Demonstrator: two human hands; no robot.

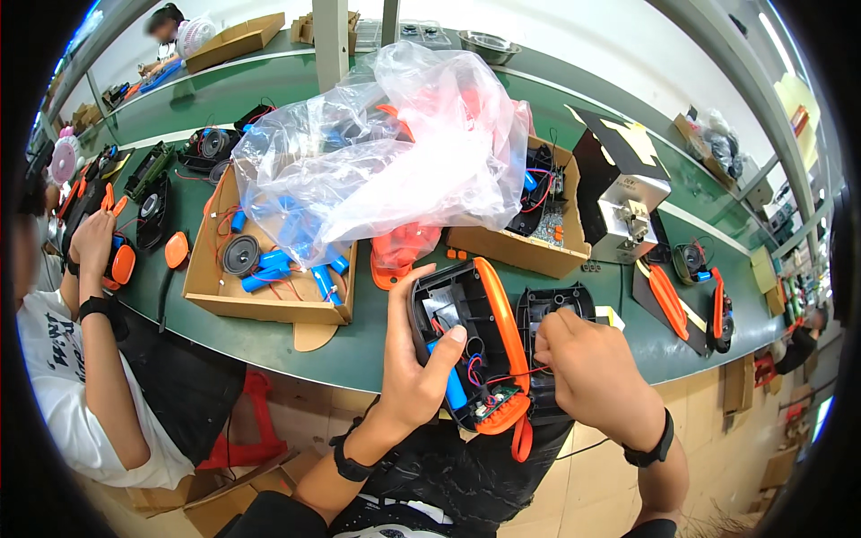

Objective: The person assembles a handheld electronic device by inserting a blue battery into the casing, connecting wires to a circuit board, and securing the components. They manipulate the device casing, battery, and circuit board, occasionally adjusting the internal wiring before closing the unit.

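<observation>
My left hand grips a black speaker housing with an orange rim, thumb pressing a blue cylindrical battery inside it. A small circuit board and red wires sit at the housing's lower end. My right hand is closed beside the housing, pinching a thin wire that runs from the board. Under it lies a second black housing half at the edge of the green table.
A cardboard box holds blue batteries and a round speaker, under a big clear plastic bag. Another box of parts and a metal fixture stand behind. A person on the left handles an orange-black housing. Finished units lie right.
</observation>
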